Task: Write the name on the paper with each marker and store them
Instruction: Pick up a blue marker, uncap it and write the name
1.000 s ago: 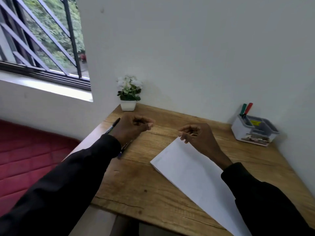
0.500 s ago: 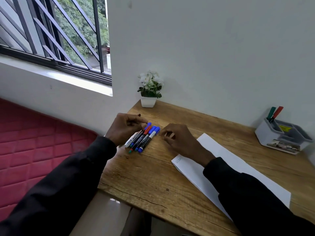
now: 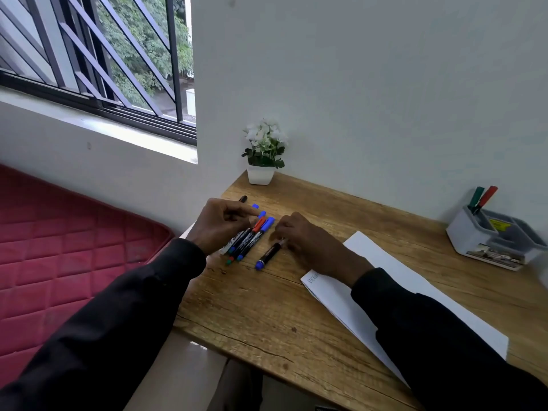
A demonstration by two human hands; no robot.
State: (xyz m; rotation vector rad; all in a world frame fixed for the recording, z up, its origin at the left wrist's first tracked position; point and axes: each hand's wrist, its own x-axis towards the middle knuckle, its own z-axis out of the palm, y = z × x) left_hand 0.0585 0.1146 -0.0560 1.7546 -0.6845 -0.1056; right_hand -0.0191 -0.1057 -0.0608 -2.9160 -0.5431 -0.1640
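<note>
Left hand [image 3: 221, 225] rests on the row of markers [image 3: 247, 237] at the far-left part of the table [image 3: 267, 310], fingers curled loosely over the barrels; can't tell if it's actually gripping any of them. The row lies side by side, touching, caps pointing away: blue and red caps visible, a black-capped one poking out beyond the knuckles.

Right hand [image 3: 302, 241] sits just right of the row, fingers pinching the upper end of 1 separate blue marker [image 3: 268, 256]. That marker lies on the wood, angled, its blue end toward the camera, apart from the row.

Paper [image 3: 394, 289] lies diagonally on the table under the right forearm, a bit of handwriting at its near-left corner, too small to read.

Grey organizer [image 3: 486, 241] stands at the far right against the wall, with 1 green and 1 red marker upright in it. Small potted plant [image 3: 264, 157] stands at the far corner by the wall.
</note>
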